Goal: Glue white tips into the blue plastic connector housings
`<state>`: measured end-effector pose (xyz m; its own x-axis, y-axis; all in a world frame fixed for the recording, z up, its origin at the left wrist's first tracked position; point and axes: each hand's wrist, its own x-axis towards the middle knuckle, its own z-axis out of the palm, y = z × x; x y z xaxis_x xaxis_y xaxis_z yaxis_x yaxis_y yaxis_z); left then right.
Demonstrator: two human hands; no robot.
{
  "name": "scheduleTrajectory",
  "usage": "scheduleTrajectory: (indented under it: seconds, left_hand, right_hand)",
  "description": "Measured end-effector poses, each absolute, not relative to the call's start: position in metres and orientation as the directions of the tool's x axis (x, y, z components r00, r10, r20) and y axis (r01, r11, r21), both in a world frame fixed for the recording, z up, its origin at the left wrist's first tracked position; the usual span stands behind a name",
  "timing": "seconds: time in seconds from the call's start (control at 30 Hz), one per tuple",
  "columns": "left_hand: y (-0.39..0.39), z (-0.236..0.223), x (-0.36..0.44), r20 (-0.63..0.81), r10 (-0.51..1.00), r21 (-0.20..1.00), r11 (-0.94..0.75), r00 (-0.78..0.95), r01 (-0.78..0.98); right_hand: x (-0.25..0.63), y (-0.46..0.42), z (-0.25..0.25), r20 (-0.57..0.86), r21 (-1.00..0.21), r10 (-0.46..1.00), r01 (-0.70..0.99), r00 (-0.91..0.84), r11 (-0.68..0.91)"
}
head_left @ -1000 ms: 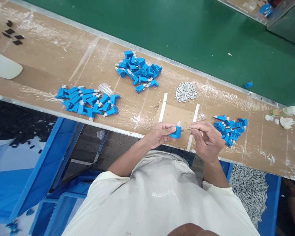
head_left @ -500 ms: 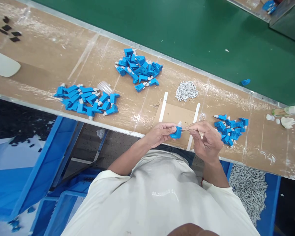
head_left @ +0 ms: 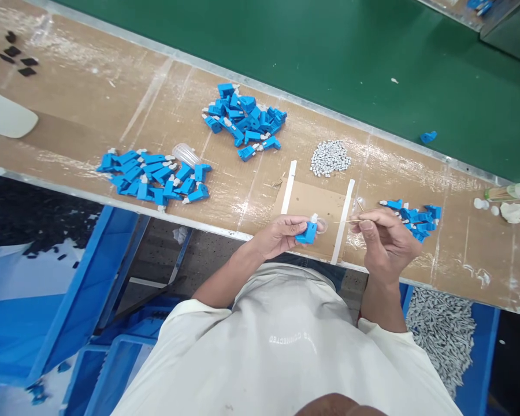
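Note:
My left hand (head_left: 279, 236) is closed on a blue plastic part (head_left: 306, 233) with a white tip pointing up. Between thumb and fingers, my right hand (head_left: 387, 242) pinches a thin toothpick (head_left: 346, 221), its point apart from the blue part and aimed at it. Just behind the blue part, a small round clear dish (head_left: 321, 225) rests on a cardboard sheet (head_left: 314, 199). White tape strips (head_left: 343, 222) run along two sides of the sheet. Another toothpick (head_left: 360, 204) lies near my right hand.
Blue parts lie in piles at left (head_left: 151, 176), at the back (head_left: 245, 118) and beside my right hand (head_left: 420, 219). A heap of small grey pieces (head_left: 330, 158) sits behind the cardboard. A toothpick container (head_left: 513, 191) lies far right. A bin of grey pieces (head_left: 442, 335) stands below.
My right hand has drawn back to the right, taking the toothpick away from the blue part. My left hand still holds the part, turned slightly, and the clear dish now shows behind it.

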<state>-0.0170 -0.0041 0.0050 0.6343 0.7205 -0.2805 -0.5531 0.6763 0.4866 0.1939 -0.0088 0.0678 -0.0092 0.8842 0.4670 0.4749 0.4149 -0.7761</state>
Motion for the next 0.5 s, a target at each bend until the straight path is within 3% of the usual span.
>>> scheduleTrajectory:
  seconds: [0.3, 0.5]
  left_hand:
    - [0.0, -0.002, -0.026, -0.309, 0.713, 0.461, 0.691, 0.629, -0.556]
    - [-0.002, -0.014, -0.036, -0.352, 0.719, 0.448, 0.692, 0.6, -0.566]
  right_hand:
    - [0.201, -0.005, 0.031, 0.284, -0.677, 0.907, 0.605, -0.312, 0.42]
    - [0.234, 0.024, 0.032, 0.227, -0.568, 0.947, 0.759, -0.227, 0.317]
